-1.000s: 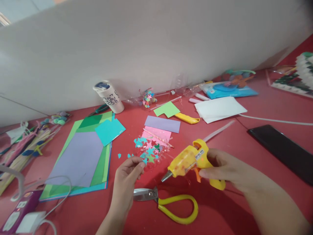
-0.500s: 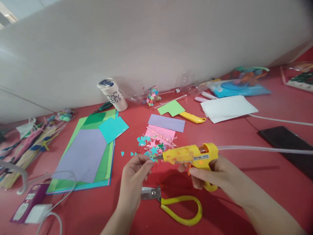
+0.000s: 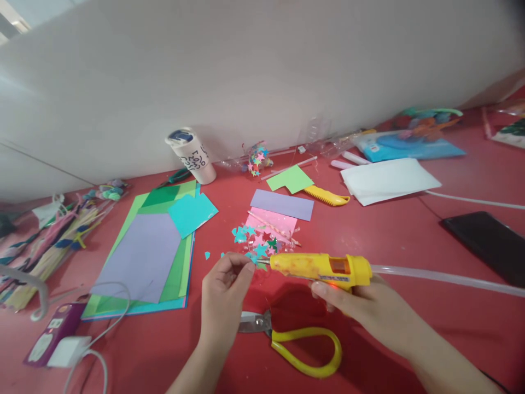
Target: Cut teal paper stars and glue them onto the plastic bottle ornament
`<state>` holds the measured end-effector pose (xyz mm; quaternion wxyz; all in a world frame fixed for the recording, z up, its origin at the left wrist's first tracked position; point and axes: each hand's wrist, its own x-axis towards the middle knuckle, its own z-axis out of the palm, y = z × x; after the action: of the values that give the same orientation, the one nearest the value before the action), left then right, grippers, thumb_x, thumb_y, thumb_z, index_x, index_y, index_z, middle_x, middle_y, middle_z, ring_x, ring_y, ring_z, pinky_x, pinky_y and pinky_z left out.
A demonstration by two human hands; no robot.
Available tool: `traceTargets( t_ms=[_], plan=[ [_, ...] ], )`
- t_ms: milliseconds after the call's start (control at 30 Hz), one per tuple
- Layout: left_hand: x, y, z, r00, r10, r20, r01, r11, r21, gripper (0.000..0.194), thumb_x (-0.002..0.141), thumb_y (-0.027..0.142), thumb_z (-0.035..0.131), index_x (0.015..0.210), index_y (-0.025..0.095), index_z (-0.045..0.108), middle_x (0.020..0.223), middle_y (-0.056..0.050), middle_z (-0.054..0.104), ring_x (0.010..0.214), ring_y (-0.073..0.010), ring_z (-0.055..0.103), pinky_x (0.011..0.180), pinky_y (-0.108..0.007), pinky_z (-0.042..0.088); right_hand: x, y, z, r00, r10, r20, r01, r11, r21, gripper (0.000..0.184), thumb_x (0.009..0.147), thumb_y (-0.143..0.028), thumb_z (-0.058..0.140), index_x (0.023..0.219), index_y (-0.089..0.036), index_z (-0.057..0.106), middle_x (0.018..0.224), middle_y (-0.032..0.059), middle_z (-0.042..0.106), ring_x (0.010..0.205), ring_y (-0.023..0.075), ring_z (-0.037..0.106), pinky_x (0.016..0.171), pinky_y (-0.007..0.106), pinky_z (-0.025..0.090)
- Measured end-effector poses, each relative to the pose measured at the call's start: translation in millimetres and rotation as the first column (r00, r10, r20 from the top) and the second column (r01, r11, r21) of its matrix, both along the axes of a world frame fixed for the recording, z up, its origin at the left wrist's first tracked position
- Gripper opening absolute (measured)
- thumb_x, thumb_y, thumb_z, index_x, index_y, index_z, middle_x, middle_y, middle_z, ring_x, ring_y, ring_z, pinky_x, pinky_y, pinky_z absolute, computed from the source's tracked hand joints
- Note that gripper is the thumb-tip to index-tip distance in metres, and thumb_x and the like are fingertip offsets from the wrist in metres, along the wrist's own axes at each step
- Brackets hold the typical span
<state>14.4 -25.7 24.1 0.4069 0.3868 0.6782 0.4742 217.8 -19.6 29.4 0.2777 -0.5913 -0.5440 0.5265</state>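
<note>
My right hand (image 3: 361, 303) grips a yellow hot glue gun (image 3: 303, 266), with a clear glue stick (image 3: 410, 272) trailing from its back end. The gun's metal nozzle points left, right at the fingertips of my left hand (image 3: 227, 287). Those fingers are pinched; what they hold, if anything, is too small to make out. Just beyond the nozzle lies a pile of paper stars (image 3: 259, 250) in teal, pink and green. Scissors with yellow handles (image 3: 305, 334) rest below the hands, their blades partly hidden behind my left wrist.
Coloured paper sheets (image 3: 139, 257) are stacked at left, near a white tumbler (image 3: 192, 156). A star-covered ball (image 3: 257, 158), a yellow cutter (image 3: 328, 196) and white paper (image 3: 389, 181) lie farther back. At right is a black phone (image 3: 486, 241); a purple power box (image 3: 53, 334) sits front left.
My right hand has rolled the glue gun, so more of its top shows and its handle is mostly hidden. The nozzle has shifted slightly left. My left hand stays pinched in nearly the same place.
</note>
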Motion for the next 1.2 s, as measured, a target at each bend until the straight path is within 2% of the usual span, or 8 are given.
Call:
traceTargets(
  t_ms=[300, 700, 1200],
  plan=[
    [2.4, -0.5, 0.4, 0.997, -0.031, -0.072, 0.032, 0.999, 0.012, 0.009, 0.071, 0.027, 0.063, 0.068, 0.019, 0.063, 0.057, 0.004, 0.054, 0.051, -0.008, 0.044, 0.047, -0.019, 0.034, -3.3, 1.8, 4.4, 1.0, 0.003, 0.007, -0.003, 1.0, 0.016, 0.031, 0.073, -0.049, 0.058, 0.055, -0.024, 0.055, 0.056, -0.0023, 0.058, 0.057, 0.0176, 0.055, 0.058, 0.026, 0.046],
    [2.4, 0.0, 1.1, 0.997, -0.037, -0.069, 0.038, 0.999, 0.02, 0.008, 0.07, 0.026, 0.064, 0.066, 0.019, 0.063, 0.059, 0.003, 0.057, 0.055, -0.0095, 0.05, 0.05, -0.019, 0.037, -2.8, 3.6, 5.6, 1.0, 0.012, 0.021, -0.013, 0.998, 0.064, 0.036, 0.073, -0.049, 0.057, 0.049, -0.025, 0.046, 0.048, -0.0039, 0.045, 0.049, 0.0155, 0.045, 0.05, 0.027, 0.039],
    [2.1, -1.1, 1.6, 0.998, -0.037, -0.059, 0.037, 0.999, 0.003, 0.009, 0.071, 0.027, 0.064, 0.067, 0.019, 0.063, 0.06, 0.004, 0.056, 0.056, -0.0089, 0.048, 0.051, -0.019, 0.037, -2.6, 4.0, 5.5, 0.998, 0.039, 0.042, -0.041, 0.998, 0.046, 0.037, 0.074, -0.051, 0.054, 0.05, -0.024, 0.043, 0.05, -0.0034, 0.043, 0.05, 0.0156, 0.043, 0.049, 0.027, 0.039]
  ],
)
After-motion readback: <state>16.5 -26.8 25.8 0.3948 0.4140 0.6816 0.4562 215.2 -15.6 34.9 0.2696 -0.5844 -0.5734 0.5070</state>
